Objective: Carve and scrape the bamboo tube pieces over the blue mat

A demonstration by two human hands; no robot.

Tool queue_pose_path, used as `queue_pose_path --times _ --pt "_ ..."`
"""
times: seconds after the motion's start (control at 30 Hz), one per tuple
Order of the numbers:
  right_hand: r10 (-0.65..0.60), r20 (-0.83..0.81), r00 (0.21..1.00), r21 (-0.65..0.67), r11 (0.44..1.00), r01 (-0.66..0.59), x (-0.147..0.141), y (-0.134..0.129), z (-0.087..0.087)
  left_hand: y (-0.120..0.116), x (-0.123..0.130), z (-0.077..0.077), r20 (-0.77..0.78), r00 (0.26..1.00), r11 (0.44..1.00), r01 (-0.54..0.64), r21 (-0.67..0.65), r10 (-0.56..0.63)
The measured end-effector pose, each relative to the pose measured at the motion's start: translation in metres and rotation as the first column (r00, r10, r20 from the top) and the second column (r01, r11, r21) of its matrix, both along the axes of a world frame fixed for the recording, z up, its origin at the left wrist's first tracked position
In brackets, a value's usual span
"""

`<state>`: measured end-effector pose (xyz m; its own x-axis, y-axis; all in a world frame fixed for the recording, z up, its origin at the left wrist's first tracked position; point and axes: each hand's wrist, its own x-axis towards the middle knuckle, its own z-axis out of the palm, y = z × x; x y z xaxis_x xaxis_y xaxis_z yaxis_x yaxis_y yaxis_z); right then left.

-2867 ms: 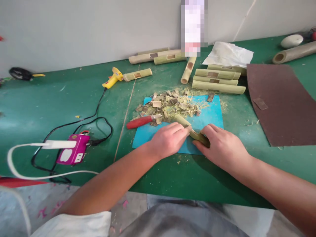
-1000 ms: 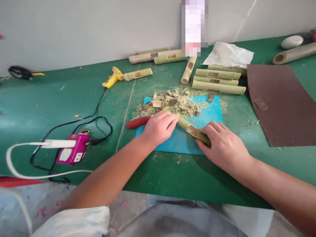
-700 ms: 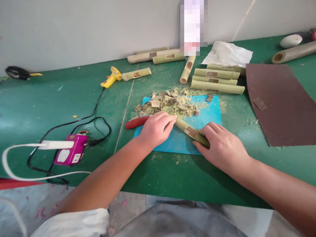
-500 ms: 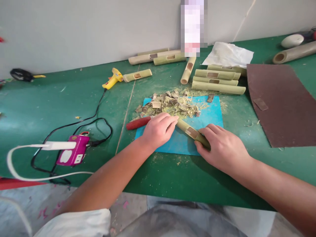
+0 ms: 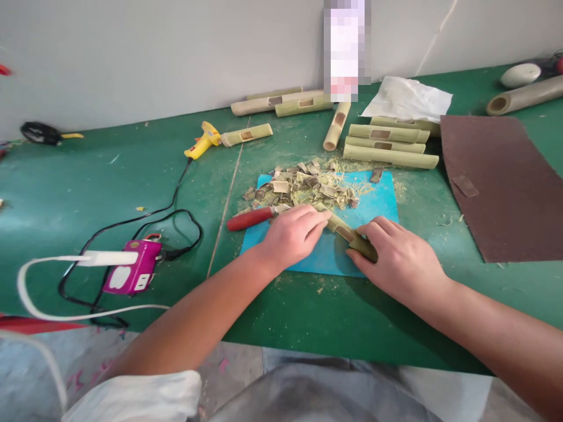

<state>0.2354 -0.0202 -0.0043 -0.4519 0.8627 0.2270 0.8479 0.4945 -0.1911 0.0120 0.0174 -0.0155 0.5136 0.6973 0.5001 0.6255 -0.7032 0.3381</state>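
A short bamboo tube (image 5: 341,227) with a rectangular opening lies slanted over the blue sheet (image 5: 373,205). My right hand (image 5: 398,258) is wrapped round its near right end. At its far left end, my left hand (image 5: 295,234) has its fingers pressed together on the tube; the fingertips are partly hidden. A red-handled tool (image 5: 250,219) lies just left of my left hand, its metal part running toward the shavings. Behind both hands, a pile of bamboo chips and shavings (image 5: 303,183) covers the back of the sheet.
Cut bamboo tubes (image 5: 390,157) lie at the back. A yellow glue gun (image 5: 206,140) touches another tube, its black cable running to a magenta power block (image 5: 134,266). A brown mat (image 5: 501,187) is at right, white paper (image 5: 407,98) behind, a thick tube (image 5: 528,95) far right.
My left hand has slid slightly right along the tube, so more of the red-handled tool shows. The tube seems slightly turned, and my right hand stays on its near end.
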Motion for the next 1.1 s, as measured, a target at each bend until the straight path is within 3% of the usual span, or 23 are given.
queue_pose_path --times 0.07,0.2,0.33,0.5,0.87,1.0,1.1 --pt "0.002 0.010 1.000 -0.009 1.000 -0.002 -0.0006 -0.0006 0.0003 -0.0008 -0.0008 0.0008 -0.011 0.999 1.000 0.030 0.007 -0.030" --pt "-0.001 0.010 1.000 -0.027 1.000 0.001 -0.0012 -0.0009 0.0000 -0.0012 -0.0008 0.0025 0.013 0.999 0.997 -0.050 0.059 0.049" --pt "0.003 0.032 0.999 -0.013 1.000 -0.003 -0.0009 -0.0009 0.0003 -0.0045 0.0031 0.0029 -0.066 0.997 0.998 0.048 0.048 -0.045" --pt "-0.004 0.033 0.999 -0.011 1.000 0.004 -0.0010 -0.0015 0.0006 -0.0013 -0.0015 0.0018 -0.033 0.998 0.996 -0.057 0.074 0.060" --pt "0.016 0.023 1.000 0.016 1.000 -0.016 -0.0013 -0.0015 -0.0014 -0.0030 0.0006 0.0027 -0.076 0.997 0.999 0.006 0.048 -0.002" --pt "-0.001 0.025 1.000 0.013 1.000 0.000 -0.0012 -0.0013 -0.0033 -0.0034 -0.0007 0.0030 -0.076 0.995 0.995 -0.057 0.077 0.063" --pt "0.000 0.038 0.999 0.006 1.000 0.000 -0.0012 -0.0014 -0.0031 -0.0043 -0.0001 0.0022 -0.149 0.989 0.995 0.007 0.096 0.007"
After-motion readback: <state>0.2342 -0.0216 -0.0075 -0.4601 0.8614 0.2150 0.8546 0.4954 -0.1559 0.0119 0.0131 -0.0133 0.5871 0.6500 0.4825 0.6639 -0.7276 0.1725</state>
